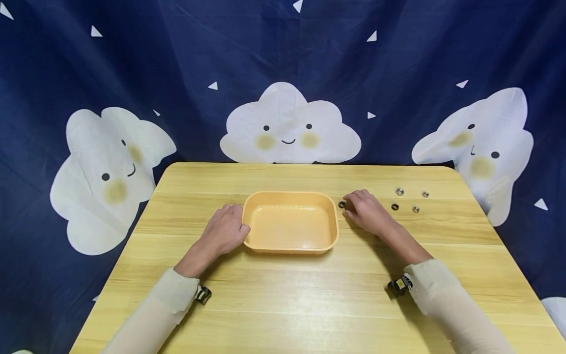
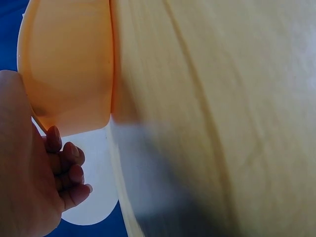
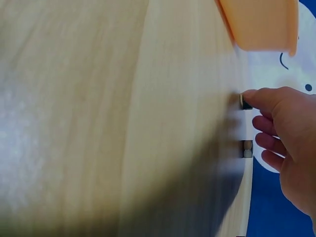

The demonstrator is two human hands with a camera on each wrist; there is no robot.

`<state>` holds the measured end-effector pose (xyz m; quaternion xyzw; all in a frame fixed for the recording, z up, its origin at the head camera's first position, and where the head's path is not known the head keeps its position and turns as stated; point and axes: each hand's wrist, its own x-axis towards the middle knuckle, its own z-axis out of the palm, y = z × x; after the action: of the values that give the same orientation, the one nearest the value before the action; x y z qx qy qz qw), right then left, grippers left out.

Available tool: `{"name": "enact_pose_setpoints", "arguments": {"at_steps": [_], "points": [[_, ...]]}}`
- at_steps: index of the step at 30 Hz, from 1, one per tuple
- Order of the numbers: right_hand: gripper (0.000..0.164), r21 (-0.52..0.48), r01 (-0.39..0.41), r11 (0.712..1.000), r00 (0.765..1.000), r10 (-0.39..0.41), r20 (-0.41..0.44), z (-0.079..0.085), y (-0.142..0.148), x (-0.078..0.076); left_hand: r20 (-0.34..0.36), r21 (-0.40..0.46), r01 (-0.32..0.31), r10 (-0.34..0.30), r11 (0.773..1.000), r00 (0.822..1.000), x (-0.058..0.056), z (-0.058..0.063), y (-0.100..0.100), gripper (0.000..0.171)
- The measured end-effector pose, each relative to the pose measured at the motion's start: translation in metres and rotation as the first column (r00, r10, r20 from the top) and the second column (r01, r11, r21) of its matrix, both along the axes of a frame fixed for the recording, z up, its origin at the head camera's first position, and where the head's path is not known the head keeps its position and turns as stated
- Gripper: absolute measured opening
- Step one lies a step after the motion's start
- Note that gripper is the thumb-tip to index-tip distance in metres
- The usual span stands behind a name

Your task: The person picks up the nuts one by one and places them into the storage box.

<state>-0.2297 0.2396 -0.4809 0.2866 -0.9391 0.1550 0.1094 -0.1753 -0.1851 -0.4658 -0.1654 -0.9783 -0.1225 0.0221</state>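
Wood-grain table (image 1: 283,300) — orange tray (image 1: 290,227), silver nuts (image 1: 400,191), dark nuts (image 1: 395,207)

The tray (image 1: 289,226) is orange, the table (image 1: 309,305) yellow wood-grain, the cloth (image 1: 177,59) navy with white clouds (image 1: 287,113).

The orange tray (image 1: 289,226) looks like smooth plastic, glossy across its inner floor. The desk (image 1: 287,295) shows a smooth wood-grain surface with a sheen at the near middle. On the right, the silver nuts (image 1: 400,191) are shiny metal, the dark nuts (image 1: 395,207) duller metal. The far curtain (image 1: 185,49) is creased, matt cloth; the sleeves (image 1: 155,309) matt fabric.
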Motion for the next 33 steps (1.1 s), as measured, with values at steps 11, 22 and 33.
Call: {"name": "enact_pose_setpoints", "arguments": {"at_steps": [11, 22, 33], "points": [[0.038, -0.064, 0.067, 0.996, 0.984, -0.055, 0.170, -0.005, -0.001, -0.004, -0.004, -0.002, -0.002, 0.002, 1.000, 1.000, 0.000, -0.002, 0.000, 0.029], [0.030, -0.116, 0.088, 0.989, 0.976, -0.063, 0.207, -0.006, -0.003, -0.010, 0.012, 0.005, -0.014, 0.014, 1.000, 1.000, 0.000, -0.001, 0.001, 0.030], [0.022, -0.107, 0.055, 0.993, 0.984, -0.036, 0.175, -0.007, -0.010, -0.013, 0.004, 0.009, -0.017, 0.017, 1.000, 1.000, -0.001, -0.001, 0.001, 0.029]]}}
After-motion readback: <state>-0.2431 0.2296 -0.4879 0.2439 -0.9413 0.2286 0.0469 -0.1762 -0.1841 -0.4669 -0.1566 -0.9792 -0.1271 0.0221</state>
